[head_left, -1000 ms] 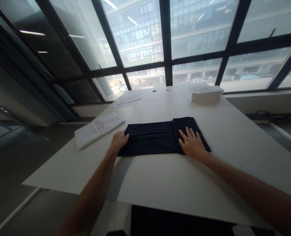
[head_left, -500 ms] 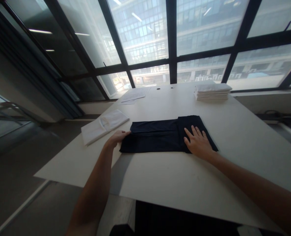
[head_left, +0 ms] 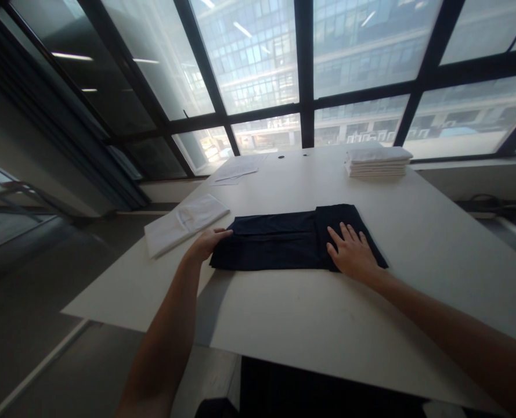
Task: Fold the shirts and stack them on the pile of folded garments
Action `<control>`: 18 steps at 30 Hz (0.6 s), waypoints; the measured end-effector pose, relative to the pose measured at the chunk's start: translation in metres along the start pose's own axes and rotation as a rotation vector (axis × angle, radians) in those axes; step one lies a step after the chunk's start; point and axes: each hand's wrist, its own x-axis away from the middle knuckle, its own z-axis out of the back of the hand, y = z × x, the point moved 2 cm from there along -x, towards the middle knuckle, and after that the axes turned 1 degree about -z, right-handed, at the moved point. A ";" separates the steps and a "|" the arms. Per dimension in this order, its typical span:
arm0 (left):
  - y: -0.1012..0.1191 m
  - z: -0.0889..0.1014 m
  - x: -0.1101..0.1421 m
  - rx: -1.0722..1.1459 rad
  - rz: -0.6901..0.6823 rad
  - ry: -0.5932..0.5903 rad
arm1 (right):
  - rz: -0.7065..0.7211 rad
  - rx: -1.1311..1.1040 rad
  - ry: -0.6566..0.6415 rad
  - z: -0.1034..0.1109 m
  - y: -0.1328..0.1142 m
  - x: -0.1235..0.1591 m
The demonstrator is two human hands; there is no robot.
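A dark navy garment (head_left: 275, 241), folded into a long flat strip, lies across the white table. Its right end is doubled over into a thicker panel, and a crease runs lengthwise along the rest. At the left end, my left hand (head_left: 208, 242) pinches the edge between thumb and fingers; the fingers beneath are partly hidden. My right hand (head_left: 352, 253) rests flat on the doubled-over panel with its fingers spread.
Left of the garment lies a white folded item (head_left: 186, 225) that looks packaged. Paper sheets (head_left: 235, 169) are at the back left of the table (head_left: 284, 307). A stack of white folded cloths (head_left: 377, 162) stands at the back right, before large windows.
My left hand has shifted from resting on the garment's left end to pinching its edge. The right hand stays flat in place. The view has turned slightly left.
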 end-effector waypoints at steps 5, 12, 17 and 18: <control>0.008 -0.004 0.001 0.171 0.039 -0.080 | 0.011 -0.023 0.030 0.001 -0.002 0.001; 0.072 -0.022 0.005 0.154 -0.198 -0.264 | 0.014 -0.056 0.012 0.002 -0.003 0.000; 0.109 -0.107 0.023 -0.099 -0.208 -0.288 | 0.013 -0.075 0.014 0.002 -0.004 0.000; 0.112 -0.127 0.028 -0.149 -0.238 -0.314 | 0.013 -0.075 0.017 0.002 -0.004 0.000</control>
